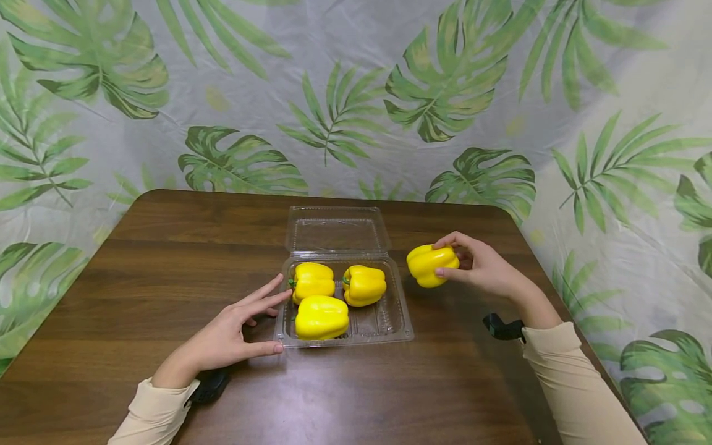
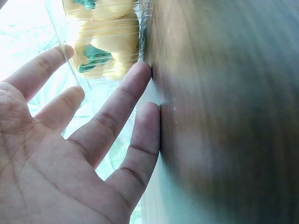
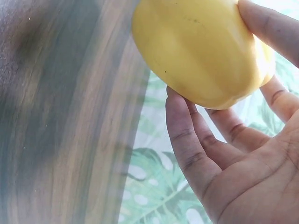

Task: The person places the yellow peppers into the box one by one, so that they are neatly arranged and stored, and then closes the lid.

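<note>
A clear plastic clamshell box [image 1: 397, 334] lies with its lid folded back on the table. Inside sit a back-left yellow bell pepper [image 1: 314, 281], a back-right yellow bell pepper [image 1: 364, 286] and a front yellow bell pepper [image 1: 322, 318]. My left hand [image 1: 236, 334] is at the box's left side, fingers spread and fairly straight, thumb and fingertips at its rim. To the right of the box, my right hand [image 1: 484, 266] grips another yellow bell pepper [image 1: 431, 266] between thumb and fingers. In the right wrist view that bell pepper [image 3: 201, 51] is held off the table.
The dark wooden table [image 1: 194, 247] has rounded far corners. Behind it hangs a leaf-patterned cloth [image 1: 356, 173]. The raised transparent lid [image 1: 337, 230] spreads toward the back of the table. Each wrist wears a black camera device, one being the right wrist device [image 1: 503, 327].
</note>
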{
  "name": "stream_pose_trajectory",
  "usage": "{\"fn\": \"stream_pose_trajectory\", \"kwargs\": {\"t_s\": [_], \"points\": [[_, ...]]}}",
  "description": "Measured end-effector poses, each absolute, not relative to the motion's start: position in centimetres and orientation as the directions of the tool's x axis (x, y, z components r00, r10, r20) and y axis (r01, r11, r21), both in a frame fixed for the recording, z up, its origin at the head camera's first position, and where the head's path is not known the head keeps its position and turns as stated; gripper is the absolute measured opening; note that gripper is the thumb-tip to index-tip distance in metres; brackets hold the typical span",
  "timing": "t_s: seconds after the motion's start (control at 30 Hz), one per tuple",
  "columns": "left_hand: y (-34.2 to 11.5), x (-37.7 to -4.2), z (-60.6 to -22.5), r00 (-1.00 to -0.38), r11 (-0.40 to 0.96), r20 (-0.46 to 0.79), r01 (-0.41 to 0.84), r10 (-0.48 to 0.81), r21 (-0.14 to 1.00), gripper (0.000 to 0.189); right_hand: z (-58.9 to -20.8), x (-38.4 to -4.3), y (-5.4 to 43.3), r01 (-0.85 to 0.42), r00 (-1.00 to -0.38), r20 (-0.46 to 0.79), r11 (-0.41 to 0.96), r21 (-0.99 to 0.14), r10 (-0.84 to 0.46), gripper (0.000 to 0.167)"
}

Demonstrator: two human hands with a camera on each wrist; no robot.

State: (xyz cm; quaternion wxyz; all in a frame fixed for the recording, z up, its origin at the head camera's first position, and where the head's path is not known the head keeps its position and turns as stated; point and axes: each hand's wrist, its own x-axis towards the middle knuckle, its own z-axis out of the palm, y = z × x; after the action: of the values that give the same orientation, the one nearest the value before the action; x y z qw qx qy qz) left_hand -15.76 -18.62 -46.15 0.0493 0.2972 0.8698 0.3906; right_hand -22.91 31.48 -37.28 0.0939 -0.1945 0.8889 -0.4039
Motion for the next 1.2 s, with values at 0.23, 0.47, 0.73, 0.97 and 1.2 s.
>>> {"fn": "stream_pose_trajectory", "kwargs": {"t_s": [0.23,0.47,0.73,0.97,1.2], "points": [[-18.8,-15.7,-46.1,-0.819,0.522,0.146,0.479,0.554,0.706,0.088,-37.6,-22.9,30.8,-0.292,-0.894,0.007,0.571,-0.768,-0.447,0.045],[-18.5,-16.0,-46.3,-0.809,0.499,0.161,0.490,0.565,0.715,0.087,-37.0,-22.6,30.6,-0.310,-0.890,0.017,0.578,-0.755,-0.456,0.043],[-18.7,-15.8,-46.4,-0.816,0.509,0.150,0.479,0.558,0.715,0.087,-37.0,-22.5,29.7,-0.327,-0.874,0.020,0.557,-0.764,-0.486,0.044],[-18.6,-15.8,-46.3,-0.819,0.520,0.143,0.476,0.556,0.709,0.088,-37.0,-22.3,29.0,-0.327,-0.868,0.013,0.552,-0.767,-0.496,0.045],[-18.7,-15.8,-46.3,-0.818,0.519,0.151,0.483,0.556,0.705,0.087,-36.7,-21.9,28.8,-0.329,-0.875,0.017,0.569,-0.754,-0.483,0.045]]}}
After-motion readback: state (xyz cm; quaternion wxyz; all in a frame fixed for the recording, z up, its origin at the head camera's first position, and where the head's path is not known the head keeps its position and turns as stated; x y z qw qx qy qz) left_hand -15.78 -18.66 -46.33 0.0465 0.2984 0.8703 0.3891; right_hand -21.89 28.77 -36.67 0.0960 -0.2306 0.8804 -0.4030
